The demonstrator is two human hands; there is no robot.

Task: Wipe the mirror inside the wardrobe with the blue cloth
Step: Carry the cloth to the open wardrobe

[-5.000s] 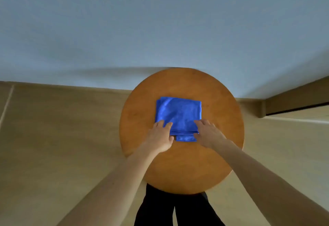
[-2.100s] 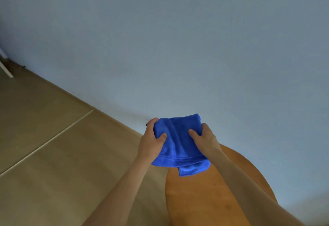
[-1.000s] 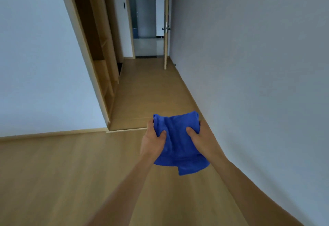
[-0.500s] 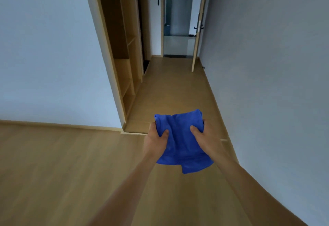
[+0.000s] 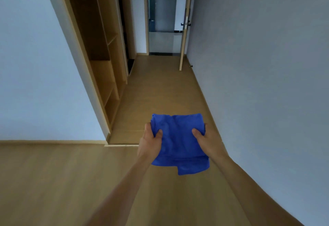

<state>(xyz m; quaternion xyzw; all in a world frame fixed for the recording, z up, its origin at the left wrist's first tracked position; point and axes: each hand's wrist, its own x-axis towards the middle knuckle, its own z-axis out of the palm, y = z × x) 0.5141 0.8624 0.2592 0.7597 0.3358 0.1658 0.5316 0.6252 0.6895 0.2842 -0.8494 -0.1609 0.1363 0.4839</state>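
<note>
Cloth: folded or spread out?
Folded. The cloth shows stacked layers at its lower edge; left hand and right hand grip its sides.

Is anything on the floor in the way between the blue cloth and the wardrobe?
Nothing visible. The left hand and right hand hold the blue cloth; the floor from there to the open wardrobe on the left shows no obstacle. The mirror is not in view.

Arms outstretched; left hand (image 5: 150, 144) and right hand (image 5: 208, 141) grip the cloth (image 5: 179, 136).
</note>
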